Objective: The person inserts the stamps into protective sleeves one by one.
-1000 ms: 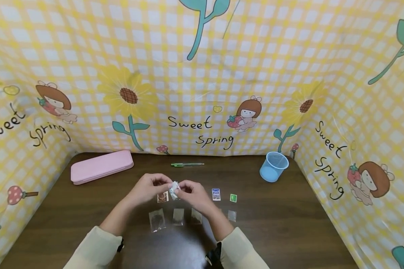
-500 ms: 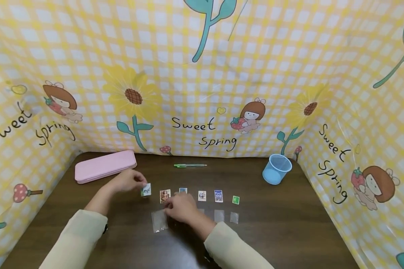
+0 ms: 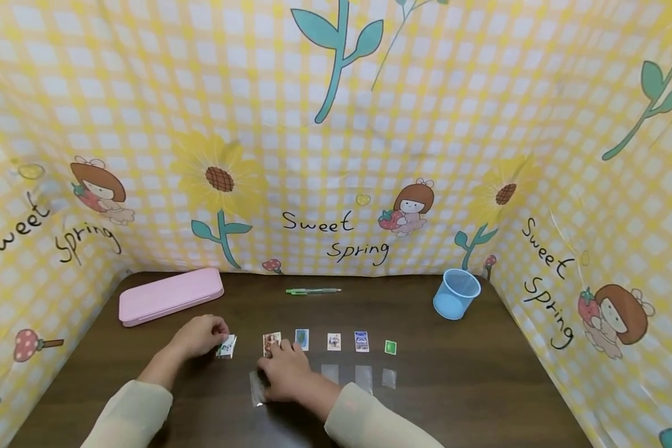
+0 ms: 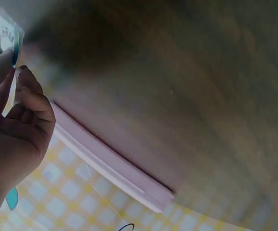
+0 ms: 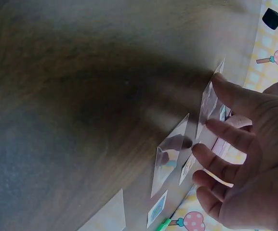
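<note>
My left hand (image 3: 198,338) pinches a small white and green stamp (image 3: 227,346) between thumb and fingertips. The left wrist view shows this stamp (image 4: 9,32) with a blue-green edge, its lower part behind the thumb. My right hand (image 3: 288,373) is over the left end of a row of clear sleeves. Its thumb and forefinger, spread apart, reach the leftmost clear sleeve (image 5: 208,106), which lies on the table. Just beyond that hand lies a brown stamp (image 3: 271,340), partly covered by the fingers. A blue stamp (image 3: 302,338) is to its right.
Further right lie a white stamp (image 3: 334,341), a purple stamp (image 3: 361,341) and a green stamp (image 3: 390,347), with clear sleeves (image 3: 363,376) in front. A pink case (image 3: 170,296), a green pen (image 3: 313,290) and a blue mesh cup (image 3: 455,298) stand or lie at the back.
Both hands were together at a small white bundle, then parted. The left hand carried the stamp left and lowered it towards the table; the right hand moved left and nearer to the leftmost sleeve.
</note>
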A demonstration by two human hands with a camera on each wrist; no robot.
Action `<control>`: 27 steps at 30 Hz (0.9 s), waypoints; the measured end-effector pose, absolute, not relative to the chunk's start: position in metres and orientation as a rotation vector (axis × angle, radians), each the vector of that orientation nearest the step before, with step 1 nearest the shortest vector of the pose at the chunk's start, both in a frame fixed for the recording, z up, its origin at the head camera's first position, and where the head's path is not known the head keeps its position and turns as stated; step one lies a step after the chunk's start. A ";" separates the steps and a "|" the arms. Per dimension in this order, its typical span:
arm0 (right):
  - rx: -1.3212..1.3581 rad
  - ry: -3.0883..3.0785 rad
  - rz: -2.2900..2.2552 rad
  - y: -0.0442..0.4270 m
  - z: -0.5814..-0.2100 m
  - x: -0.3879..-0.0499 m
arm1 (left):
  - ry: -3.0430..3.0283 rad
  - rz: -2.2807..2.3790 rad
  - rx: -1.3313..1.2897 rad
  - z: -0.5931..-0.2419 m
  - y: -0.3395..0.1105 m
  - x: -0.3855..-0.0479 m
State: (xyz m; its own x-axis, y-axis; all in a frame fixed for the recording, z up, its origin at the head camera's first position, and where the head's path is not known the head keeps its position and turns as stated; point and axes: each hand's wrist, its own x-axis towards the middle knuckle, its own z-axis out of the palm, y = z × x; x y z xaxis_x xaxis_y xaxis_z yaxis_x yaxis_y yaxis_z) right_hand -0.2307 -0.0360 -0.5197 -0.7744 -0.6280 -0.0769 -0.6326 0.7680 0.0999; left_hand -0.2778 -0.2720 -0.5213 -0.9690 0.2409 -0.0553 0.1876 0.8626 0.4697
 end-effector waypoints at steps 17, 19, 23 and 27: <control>-0.862 2.825 0.093 -0.044 -0.523 -0.240 | 3.010 0.699 0.238 -0.534 -0.264 -0.276; -0.866 2.822 0.073 -0.043 -0.521 -0.239 | 3.015 0.729 0.256 -0.533 -0.258 -0.279; -0.888 2.824 0.049 -0.042 -0.520 -0.238 | 3.005 0.806 0.326 -0.527 -0.240 -0.284; -0.907 2.814 0.062 -0.043 -0.520 -0.237 | 3.006 0.808 0.386 -0.525 -0.222 -0.287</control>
State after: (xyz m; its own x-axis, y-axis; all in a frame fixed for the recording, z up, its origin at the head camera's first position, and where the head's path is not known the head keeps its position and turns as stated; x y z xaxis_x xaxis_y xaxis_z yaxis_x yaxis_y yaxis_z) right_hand -0.2368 -0.0430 -0.5204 -0.7964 -0.5752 -0.1871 -0.5829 0.8124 -0.0166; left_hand -0.2873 -0.2218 -0.5248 -0.9697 0.2370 0.0589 0.2346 0.8370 0.4943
